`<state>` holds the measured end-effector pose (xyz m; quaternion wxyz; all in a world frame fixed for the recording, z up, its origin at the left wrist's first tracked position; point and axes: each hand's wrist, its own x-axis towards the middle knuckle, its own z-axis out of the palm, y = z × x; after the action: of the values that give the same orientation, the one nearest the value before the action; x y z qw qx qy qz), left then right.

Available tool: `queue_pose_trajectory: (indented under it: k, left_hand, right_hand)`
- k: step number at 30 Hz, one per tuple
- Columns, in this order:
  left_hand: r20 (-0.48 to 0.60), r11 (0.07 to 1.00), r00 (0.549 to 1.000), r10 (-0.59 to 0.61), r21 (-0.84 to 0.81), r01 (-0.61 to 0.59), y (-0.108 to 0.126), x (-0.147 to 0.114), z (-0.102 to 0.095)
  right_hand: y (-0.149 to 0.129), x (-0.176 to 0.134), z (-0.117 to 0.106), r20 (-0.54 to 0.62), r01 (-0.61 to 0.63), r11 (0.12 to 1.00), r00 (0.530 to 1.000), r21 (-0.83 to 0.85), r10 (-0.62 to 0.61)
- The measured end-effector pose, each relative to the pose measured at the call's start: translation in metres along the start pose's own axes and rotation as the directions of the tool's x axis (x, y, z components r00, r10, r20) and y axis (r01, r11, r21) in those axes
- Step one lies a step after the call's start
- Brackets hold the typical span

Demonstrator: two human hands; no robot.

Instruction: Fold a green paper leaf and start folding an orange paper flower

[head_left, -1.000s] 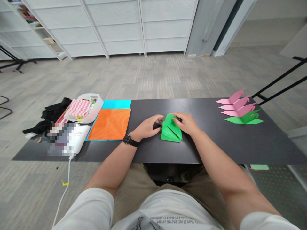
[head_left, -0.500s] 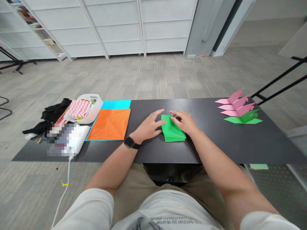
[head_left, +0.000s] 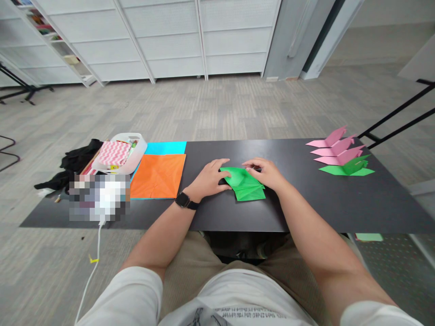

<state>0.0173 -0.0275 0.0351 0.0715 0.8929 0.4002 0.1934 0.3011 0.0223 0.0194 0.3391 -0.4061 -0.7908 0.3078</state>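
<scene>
A green sheet of folded paper (head_left: 249, 185) lies on the dark table in front of me, with creases and layered flaps. Its upper flap leans left, toward my left hand (head_left: 211, 179), which holds that side by the corner while one finger stretches out above. My right hand (head_left: 264, 173) is at the upper right edge of the paper, thumb and fingertips closed on it. The tips of both hands are partly hidden. A watch (head_left: 182, 200) is on my left wrist.
Several folded paper birds, pink (head_left: 335, 136) and green (head_left: 351, 167), stand at the right. To the left lie orange paper (head_left: 158, 176) and blue paper (head_left: 166, 147), a white basket (head_left: 137, 156), black cloth (head_left: 79, 156) and a white cable (head_left: 91, 267).
The upper flap of the green paper has shifted left and opened out toward my left hand. Both hands stay in nearly the same places.
</scene>
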Motion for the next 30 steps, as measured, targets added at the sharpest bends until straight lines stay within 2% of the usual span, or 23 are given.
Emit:
queue_pose_trajectory:
  k: [4, 9, 11, 16, 22, 30]
  left_hand:
    - [0.032, 0.998, 0.998, -0.055, 0.02, 0.054, 0.002, 0.0, -0.003]
    - [-0.015, 0.989, 0.991, -0.13, 0.065, 0.131, -0.001, -0.001, -0.001]
    - [-0.045, 0.982, 0.985, -0.165, 0.089, 0.168, -0.002, -0.002, 0.001]
    - [-0.091, 0.968, 0.973, -0.213, 0.114, 0.223, -0.001, -0.002, 0.001]
    - [-0.102, 0.969, 0.978, -0.183, 0.149, 0.197, 0.009, 0.001, 0.0]
    - [-0.095, 0.959, 0.972, -0.213, 0.172, 0.227, 0.017, 0.004, 0.005]
  right_hand:
    - [-0.005, 0.0, -0.004, -0.045, 0.0, 0.999, 0.999, 0.054, 0.003]
    - [-0.015, -0.001, -0.012, -0.1, 0.135, 0.986, 0.987, 0.097, -0.125]
    - [-0.015, -0.002, -0.012, -0.108, 0.169, 0.984, 0.981, 0.052, -0.163]
    - [-0.006, -0.003, -0.008, -0.093, 0.219, 0.956, 0.966, -0.197, -0.241]
    - [0.004, -0.003, -0.006, -0.119, 0.171, 0.93, 0.968, -0.324, -0.219]
    - [0.005, -0.001, 0.004, -0.137, 0.085, 0.929, 0.98, -0.36, -0.143]
